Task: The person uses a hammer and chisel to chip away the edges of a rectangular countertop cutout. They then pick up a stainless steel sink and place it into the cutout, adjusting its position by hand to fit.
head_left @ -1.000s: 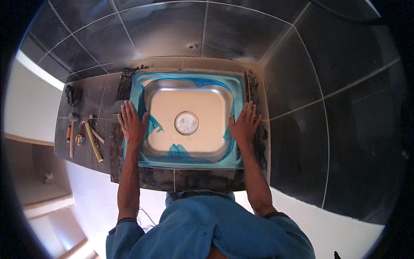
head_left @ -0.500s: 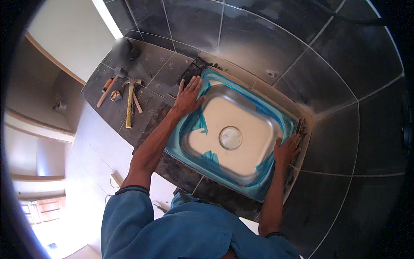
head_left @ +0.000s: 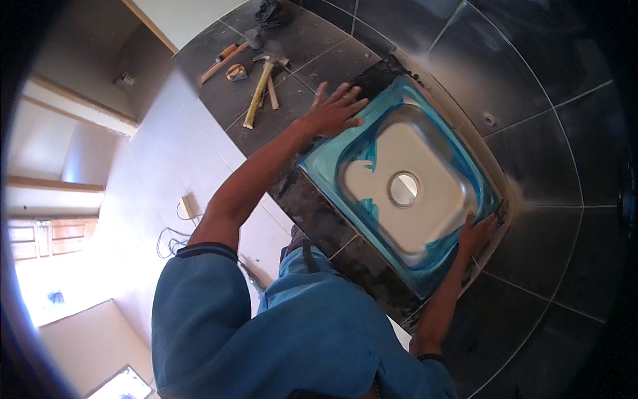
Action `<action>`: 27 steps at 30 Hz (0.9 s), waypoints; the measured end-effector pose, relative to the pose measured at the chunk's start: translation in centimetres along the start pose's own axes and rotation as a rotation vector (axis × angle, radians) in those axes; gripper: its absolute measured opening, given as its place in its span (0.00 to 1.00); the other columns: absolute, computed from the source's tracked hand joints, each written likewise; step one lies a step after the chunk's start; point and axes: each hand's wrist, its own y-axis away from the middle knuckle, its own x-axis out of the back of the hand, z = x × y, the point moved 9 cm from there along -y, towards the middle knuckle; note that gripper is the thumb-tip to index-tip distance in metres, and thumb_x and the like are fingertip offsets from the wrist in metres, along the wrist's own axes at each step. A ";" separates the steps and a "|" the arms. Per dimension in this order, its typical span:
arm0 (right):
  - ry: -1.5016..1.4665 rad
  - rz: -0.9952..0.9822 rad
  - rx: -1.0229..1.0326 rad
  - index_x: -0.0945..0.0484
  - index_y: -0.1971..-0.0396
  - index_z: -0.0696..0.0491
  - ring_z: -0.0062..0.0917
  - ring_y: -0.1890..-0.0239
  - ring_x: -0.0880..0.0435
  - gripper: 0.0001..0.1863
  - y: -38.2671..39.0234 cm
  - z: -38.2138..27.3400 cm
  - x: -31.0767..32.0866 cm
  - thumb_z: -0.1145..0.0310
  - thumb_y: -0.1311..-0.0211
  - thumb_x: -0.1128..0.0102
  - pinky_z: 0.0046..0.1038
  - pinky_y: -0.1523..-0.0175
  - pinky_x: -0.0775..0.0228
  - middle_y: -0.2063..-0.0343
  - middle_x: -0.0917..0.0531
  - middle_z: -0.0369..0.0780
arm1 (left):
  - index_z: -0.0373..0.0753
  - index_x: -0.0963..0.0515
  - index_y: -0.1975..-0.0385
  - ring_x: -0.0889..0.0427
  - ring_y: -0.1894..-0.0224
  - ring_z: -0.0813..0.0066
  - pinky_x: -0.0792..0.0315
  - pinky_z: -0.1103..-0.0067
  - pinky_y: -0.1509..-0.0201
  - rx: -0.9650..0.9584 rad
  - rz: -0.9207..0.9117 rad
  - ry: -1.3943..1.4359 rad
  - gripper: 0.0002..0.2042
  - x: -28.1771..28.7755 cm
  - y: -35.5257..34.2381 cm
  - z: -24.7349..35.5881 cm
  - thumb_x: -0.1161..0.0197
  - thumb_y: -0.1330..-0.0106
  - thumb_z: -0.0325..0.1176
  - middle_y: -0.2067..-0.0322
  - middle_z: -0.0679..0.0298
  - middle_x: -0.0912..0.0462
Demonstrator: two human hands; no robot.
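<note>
1. Sink (head_left: 325, 159): set basin-up in the dark tiled worktop (head_left: 312, 206), close to the dark wall tiles (head_left: 531, 166).
2. Blue film (head_left: 369, 209): spread over the rim, torn and ragged along the basin edges, with bare metal exposed across the basin floor.
3. Drain opening (head_left: 404, 189): round, near the middle of the basin floor, with a pale disc inside.
4. Left hand (head_left: 329, 120): palm down at the left rim, fingers straight and fanned out past the outer edge; firmness of contact impossible to tell.
5. Right hand (head_left: 475, 234): placed on the right rim, thumb apart from the extended fingers; fingertips blurred near the outer edge.
6. Claw hammer (head_left: 256, 100): yellow-handled, lying on the worktop to the left of the sink, partly over a wooden strip (head_left: 272, 93).
7. Mallet (head_left: 253, 38): dark-headed, beyond a small round item (head_left: 236, 72).
8. Black plastic bundle (head_left: 271, 13): near the mallet head.
</note>
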 end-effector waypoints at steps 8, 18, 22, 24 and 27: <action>-0.664 -0.310 0.464 0.34 0.34 0.62 0.51 0.27 0.43 0.33 11.7 -13.6 3.5 0.51 0.27 0.47 0.48 0.24 0.55 0.31 0.37 0.57 | 0.38 0.55 0.24 0.46 0.26 0.41 0.50 0.55 0.23 0.302 -0.031 0.602 0.62 -1.3 8.7 -7.1 0.37 0.49 0.76 0.29 0.31 0.50; -0.690 -0.566 0.815 0.29 0.40 0.64 0.51 0.33 0.32 0.31 16.8 -22.4 1.6 0.50 0.27 0.48 0.47 0.27 0.46 0.39 0.28 0.59 | 0.44 0.36 0.30 0.43 0.26 0.49 0.50 0.53 0.24 0.218 0.328 -0.096 0.31 2.1 13.2 -0.6 0.49 0.26 0.55 0.29 0.47 0.40; -0.449 -0.339 0.830 0.30 0.39 0.64 0.50 0.33 0.32 0.33 12.1 -22.8 -4.9 0.48 0.27 0.49 0.47 0.26 0.47 0.39 0.28 0.60 | 0.46 0.31 0.33 0.44 0.24 0.62 0.58 0.53 0.21 0.169 0.419 -0.189 0.25 0.7 16.8 2.1 0.51 0.24 0.51 0.29 0.60 0.37; -0.262 -0.539 0.892 0.29 0.38 0.60 0.48 0.35 0.29 0.33 12.5 -25.2 -7.2 0.46 0.27 0.50 0.46 0.28 0.44 0.40 0.25 0.57 | 0.44 0.30 0.34 0.45 0.24 0.64 0.61 0.53 0.21 0.221 0.443 -0.161 0.25 0.9 18.7 2.4 0.51 0.24 0.50 0.29 0.61 0.35; -0.064 -0.821 0.917 0.25 0.40 0.50 0.47 0.43 0.21 0.29 13.8 -27.2 -8.1 0.43 0.26 0.55 0.47 0.39 0.31 0.44 0.21 0.51 | 0.43 0.30 0.34 0.46 0.24 0.63 0.62 0.54 0.20 0.272 0.508 -0.128 0.26 0.8 20.3 2.5 0.50 0.25 0.51 0.29 0.61 0.35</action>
